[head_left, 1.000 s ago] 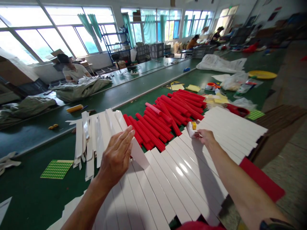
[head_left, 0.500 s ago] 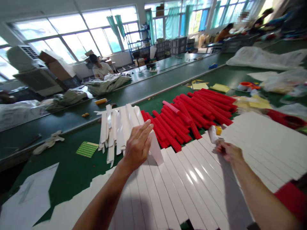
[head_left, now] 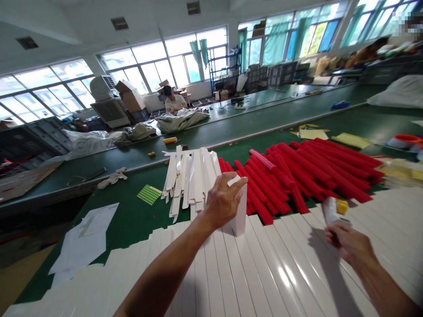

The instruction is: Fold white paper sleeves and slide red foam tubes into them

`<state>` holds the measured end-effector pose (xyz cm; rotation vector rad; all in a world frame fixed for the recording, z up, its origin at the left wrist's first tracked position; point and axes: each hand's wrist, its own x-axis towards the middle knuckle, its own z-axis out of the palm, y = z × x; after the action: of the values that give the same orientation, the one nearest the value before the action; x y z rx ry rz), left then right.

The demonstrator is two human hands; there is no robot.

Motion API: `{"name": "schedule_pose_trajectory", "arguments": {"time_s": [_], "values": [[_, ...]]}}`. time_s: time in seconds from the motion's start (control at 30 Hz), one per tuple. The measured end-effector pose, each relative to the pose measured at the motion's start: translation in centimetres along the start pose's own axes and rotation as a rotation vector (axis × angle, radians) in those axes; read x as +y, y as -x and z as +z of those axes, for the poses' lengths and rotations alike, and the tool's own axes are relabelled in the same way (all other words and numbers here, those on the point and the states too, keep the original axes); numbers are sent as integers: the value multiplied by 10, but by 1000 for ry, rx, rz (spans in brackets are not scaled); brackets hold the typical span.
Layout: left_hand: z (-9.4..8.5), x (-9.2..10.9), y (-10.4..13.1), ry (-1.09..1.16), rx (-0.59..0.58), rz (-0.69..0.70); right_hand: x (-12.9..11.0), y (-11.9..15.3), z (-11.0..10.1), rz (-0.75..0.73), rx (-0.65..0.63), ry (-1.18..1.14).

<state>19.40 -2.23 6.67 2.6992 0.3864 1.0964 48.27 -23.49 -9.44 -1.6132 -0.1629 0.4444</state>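
My left hand [head_left: 224,200] is closed round the top of a narrow white box [head_left: 242,211], which stands upright on a row of white boxes [head_left: 264,259] lying side by side. On the right, my right hand [head_left: 345,237] grips a small tape dispenser [head_left: 333,211] with a yellow part, held above the white boxes. Behind them lies a pile of red ribbed sticks [head_left: 291,171]. Left of the pile are folded white strips [head_left: 190,176], some overlapping.
A green sticker sheet [head_left: 149,194], papers [head_left: 89,233] and a glove [head_left: 112,178] lie at the left. Yellow papers [head_left: 352,140] and an orange tape roll [head_left: 405,140] are at the right. A person [head_left: 174,102] sits beyond the far table.
The view has turned left, so things appear further right. My left hand's fingers have curled over the white box, which stands more upright. The tape dispenser remains in my right hand.
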Motion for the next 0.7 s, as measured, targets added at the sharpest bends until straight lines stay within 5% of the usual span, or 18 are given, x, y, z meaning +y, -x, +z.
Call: {"name": "schedule_pose_trajectory", "arguments": {"time_s": [0.2,0.3,0.5,0.7], "values": [[11,11,-5,-36,28,25,-104,92,95,-116,-472,-224],[11,12,-6,-26,58,11,-146,127,126,-220,-603,-216],[10,17,-2,-16,94,-28,-162,142,150,-330,-628,-113],[15,18,-2,13,131,-61,-166,137,160,-264,-572,1]]}}
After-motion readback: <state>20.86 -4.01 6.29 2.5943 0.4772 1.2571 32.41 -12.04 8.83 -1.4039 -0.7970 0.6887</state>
